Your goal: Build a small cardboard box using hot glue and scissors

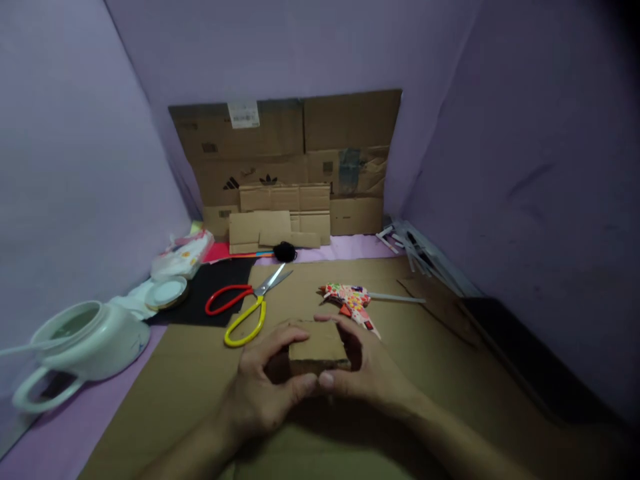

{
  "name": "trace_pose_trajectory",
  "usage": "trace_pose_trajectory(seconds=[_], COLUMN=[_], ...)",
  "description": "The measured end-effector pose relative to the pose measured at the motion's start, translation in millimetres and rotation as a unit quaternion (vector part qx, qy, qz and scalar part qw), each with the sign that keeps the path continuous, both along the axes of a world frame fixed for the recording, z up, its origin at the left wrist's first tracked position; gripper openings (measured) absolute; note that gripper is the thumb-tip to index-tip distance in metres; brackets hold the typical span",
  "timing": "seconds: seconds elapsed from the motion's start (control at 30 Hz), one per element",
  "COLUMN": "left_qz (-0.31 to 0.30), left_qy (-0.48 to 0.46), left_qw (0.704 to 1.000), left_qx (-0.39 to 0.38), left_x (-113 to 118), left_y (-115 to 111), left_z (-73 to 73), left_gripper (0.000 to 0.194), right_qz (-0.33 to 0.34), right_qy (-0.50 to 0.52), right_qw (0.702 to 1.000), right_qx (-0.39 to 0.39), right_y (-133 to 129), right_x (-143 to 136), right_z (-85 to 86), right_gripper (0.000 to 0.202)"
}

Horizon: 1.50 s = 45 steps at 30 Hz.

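Observation:
Between my two hands is a small cardboard box (318, 345), its flat top facing up and a rough cut edge toward me. My left hand (267, 380) wraps its left side, thumb at the near edge. On the other side my right hand (367, 367) grips it, the two thumbs nearly meeting in front. Beyond my left hand lie scissors (259, 293) with one red and one yellow handle, blades apart. A flower-patterned glue gun (350, 300) with a glue stick in its back rests past my right hand. The underside of the box is hidden.
A large cardboard sheet (190, 387) covers the work surface. At left stand a white teapot (107, 347) and a round lid (167, 292). Black yarn (285, 251) and cardboard pieces (260, 227) are at the back. Glue sticks (415, 250) and a dark slab (530, 353) lie at right.

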<state>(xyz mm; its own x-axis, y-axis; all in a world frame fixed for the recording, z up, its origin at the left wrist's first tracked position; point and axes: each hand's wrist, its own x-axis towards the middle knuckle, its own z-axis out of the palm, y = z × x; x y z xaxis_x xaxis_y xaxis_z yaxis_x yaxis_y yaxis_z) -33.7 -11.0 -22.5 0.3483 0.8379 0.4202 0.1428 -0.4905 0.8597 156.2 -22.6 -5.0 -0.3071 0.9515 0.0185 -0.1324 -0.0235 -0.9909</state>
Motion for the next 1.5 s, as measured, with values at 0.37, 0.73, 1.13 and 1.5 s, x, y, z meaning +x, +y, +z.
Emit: trace_pose_trajectory(seconds=[0.37, 0.73, 1.13, 1.5], left_qz=[-0.026, 0.007, 0.047, 0.052], left_qy=[-0.034, 0.077, 0.041, 0.054], left_qw=[0.999, 0.985, 0.985, 0.979], left_qx=[-0.032, 0.155, 0.16, 0.191], left_x=[-2, -11, -11, -20], left_y=[-1, 0, 1, 7], left_z=[-0.7, -2.2, 0.7, -7.9], left_gripper=[0.041, 0.045, 0.045, 0.055], right_qz=[-0.024, -0.102, -0.158, -0.312], right_qy=[-0.029, -0.157, -0.352, -0.222], right_qw=[0.996, 0.928, 0.839, 0.888], right_qx=[0.08, 0.321, 0.384, 0.256], right_y=[-2, 9, 16, 17], right_x=[1, 21, 22, 32], right_z=[-9.4, -2.6, -4.8, -1.9], right_gripper=[0.067, 0.016, 0.032, 0.049])
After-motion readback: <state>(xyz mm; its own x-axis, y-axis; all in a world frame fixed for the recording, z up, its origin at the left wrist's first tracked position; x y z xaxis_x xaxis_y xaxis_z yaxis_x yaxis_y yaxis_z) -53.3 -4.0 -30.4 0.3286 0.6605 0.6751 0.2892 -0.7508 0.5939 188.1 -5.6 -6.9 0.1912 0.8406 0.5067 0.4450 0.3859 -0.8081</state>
